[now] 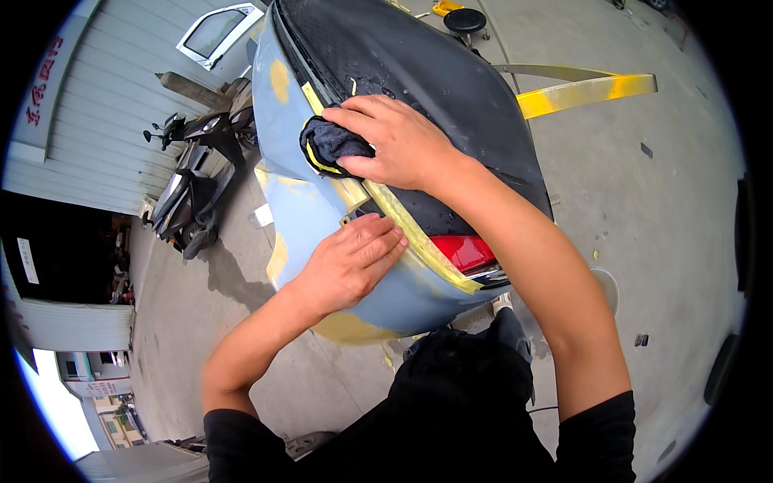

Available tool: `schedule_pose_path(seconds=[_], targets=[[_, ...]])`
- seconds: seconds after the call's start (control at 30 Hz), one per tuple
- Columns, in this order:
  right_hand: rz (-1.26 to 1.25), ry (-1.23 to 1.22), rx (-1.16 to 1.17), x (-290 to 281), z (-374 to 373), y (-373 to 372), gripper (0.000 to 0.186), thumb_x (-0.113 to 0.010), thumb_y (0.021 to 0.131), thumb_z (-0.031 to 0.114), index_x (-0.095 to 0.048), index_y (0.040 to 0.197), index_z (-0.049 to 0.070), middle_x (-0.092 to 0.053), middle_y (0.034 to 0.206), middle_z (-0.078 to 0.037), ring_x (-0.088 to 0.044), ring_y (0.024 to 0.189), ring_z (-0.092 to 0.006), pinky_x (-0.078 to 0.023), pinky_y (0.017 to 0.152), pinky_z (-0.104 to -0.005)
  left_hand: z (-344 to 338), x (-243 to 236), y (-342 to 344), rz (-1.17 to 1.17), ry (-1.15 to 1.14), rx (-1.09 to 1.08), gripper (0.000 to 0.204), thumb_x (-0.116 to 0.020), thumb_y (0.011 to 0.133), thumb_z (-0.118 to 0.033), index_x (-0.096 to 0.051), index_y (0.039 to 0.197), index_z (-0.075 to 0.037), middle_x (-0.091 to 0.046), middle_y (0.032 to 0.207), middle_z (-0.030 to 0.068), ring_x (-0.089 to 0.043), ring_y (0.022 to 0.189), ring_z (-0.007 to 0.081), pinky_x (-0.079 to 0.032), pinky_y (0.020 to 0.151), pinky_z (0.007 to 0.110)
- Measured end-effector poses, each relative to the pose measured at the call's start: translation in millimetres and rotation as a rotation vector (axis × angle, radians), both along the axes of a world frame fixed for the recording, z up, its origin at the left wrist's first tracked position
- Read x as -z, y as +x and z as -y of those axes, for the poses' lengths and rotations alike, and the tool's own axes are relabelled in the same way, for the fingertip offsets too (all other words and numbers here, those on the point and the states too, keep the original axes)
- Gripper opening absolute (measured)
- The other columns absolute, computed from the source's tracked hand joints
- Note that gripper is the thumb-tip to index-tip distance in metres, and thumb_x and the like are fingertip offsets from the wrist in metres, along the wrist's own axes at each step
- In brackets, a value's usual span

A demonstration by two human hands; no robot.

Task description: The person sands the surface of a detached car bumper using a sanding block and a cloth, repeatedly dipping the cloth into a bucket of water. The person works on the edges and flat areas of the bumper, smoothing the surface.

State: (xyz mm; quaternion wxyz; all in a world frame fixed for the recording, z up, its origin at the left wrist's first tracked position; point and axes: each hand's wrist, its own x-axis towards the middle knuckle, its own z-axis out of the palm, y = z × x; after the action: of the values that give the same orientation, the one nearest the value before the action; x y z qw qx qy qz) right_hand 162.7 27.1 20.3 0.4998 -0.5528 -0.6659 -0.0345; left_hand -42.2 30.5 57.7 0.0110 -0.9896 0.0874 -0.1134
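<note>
A car's rear corner fills the middle, its grey-blue body panel (302, 213) patched with tan filler. Yellow masking tape (419, 240) runs along the seam beside the black rear lid (451, 105) and the red tail light (463, 252). My right hand (394, 145) grips a bunched dark grey cloth (334, 142) with a yellow edge, held against the panel by the tape. Nearer to me, my left hand (354, 262) lies with fingers stretched on the panel beside the tape. A small dark piece (366, 212) shows just beyond its fingertips; what it is I cannot tell.
A dark scooter (193, 177) stands on the left, near a white car door (217, 34) by the wall. A yellow-and-grey curved strip (584, 95) juts out on the right. A round black stool (465, 22) stands beyond the car.
</note>
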Motion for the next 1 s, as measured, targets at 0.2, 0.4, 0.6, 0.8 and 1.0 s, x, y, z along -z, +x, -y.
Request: schedule_pose_path(seconds=[0.2, 0.4, 0.6, 0.8, 1.0], targets=[[0.008, 0.037, 0.027, 1.7, -1.5, 3.2, 0.057, -0.072, 0.079, 0.028, -0.061, 0.134, 0.013, -0.061, 0.128, -0.012, -0.058, 0.118, -0.0318, -0.047, 0.103, -0.0422, -27.4, -7.4, 2.9, 0.057, 0.065, -0.091, 0.052, -0.066, 0.062, 0.004, -0.07, 0.114, 0.0, -0.066, 0.113, 0.0081, -0.063, 0.114, 0.0276, -0.054, 0.095, 0.041], [0.005, 0.042, 0.021, 0.2, 0.0, 2.5, 0.057, -0.074, 0.078, 0.022, -0.061, 0.132, 0.012, -0.061, 0.127, -0.013, -0.059, 0.117, -0.0337, -0.049, 0.102, -0.0418, -6.0, -2.3, 0.7, 0.015, 0.023, 0.036, 0.051, -0.066, 0.063, 0.002, -0.07, 0.113, -0.001, -0.066, 0.113, 0.0076, -0.063, 0.112, 0.0272, -0.053, 0.095, 0.042], [0.008, 0.029, 0.019, 0.1, 1.0, -0.1, 0.056, -0.073, 0.079, 0.021, -0.061, 0.133, 0.013, -0.061, 0.128, -0.013, -0.058, 0.118, -0.0336, -0.048, 0.102, -0.0417, -3.2, 2.6, -2.5, 0.043, 0.12, -0.002, 0.047, -0.065, 0.066, -0.001, -0.07, 0.112, -0.001, -0.066, 0.114, 0.0081, -0.063, 0.111, 0.0275, -0.054, 0.093, 0.04], [-0.006, 0.071, 0.029, 1.0, -1.3, 1.2, 0.054, -0.071, 0.08, 0.024, -0.061, 0.132, 0.011, -0.061, 0.126, -0.014, -0.058, 0.116, -0.0332, -0.048, 0.101, -0.0436, -29.9, -12.8, 2.7, 0.064, 0.162, -0.087, 0.046, -0.066, 0.067, -0.004, -0.07, 0.113, -0.001, -0.066, 0.114, 0.0081, -0.062, 0.112, 0.0263, -0.053, 0.093, 0.04], [0.009, 0.108, -0.009, 0.5, -0.9, 0.3, 0.049, -0.07, 0.082, 0.02, -0.061, 0.129, 0.007, -0.062, 0.12, -0.014, -0.059, 0.112, -0.0331, -0.049, 0.098, -0.0421, -9.1, 0.5, -2.7, 0.051, 0.091, 0.047, 0.046, -0.066, 0.067, -0.004, -0.07, 0.112, -0.002, -0.067, 0.115, 0.0068, -0.061, 0.114, 0.0258, -0.049, 0.102, 0.043]])
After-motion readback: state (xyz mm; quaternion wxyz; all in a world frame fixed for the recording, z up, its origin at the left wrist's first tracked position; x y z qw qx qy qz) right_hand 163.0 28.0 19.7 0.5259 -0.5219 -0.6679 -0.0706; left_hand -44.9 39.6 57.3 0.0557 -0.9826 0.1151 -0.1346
